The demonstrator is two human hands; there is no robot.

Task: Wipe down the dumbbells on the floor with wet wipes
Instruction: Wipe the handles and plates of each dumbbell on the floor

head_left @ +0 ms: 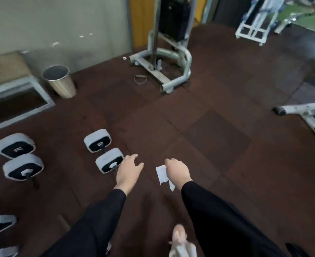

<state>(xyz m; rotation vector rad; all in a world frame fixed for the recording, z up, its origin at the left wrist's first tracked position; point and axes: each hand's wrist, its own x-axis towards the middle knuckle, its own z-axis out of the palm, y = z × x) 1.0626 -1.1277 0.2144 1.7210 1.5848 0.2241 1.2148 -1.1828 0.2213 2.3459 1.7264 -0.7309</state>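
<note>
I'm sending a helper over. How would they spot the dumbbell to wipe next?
Start at the metal bin by the wall. The dumbbell lies on the floor nearer the person, rightmost of the dumbbells, right beside the left hand.

The floor (199,130) looks like matt dark-brown rubber tiling with a grainy face. The dumbbell (104,151) near its left edge has smooth grey heads, seemingly plastic-coated. The wipe (161,174) is thin white cloth-like paper. The bin (60,81) looks metal, dull-sheened.
</note>
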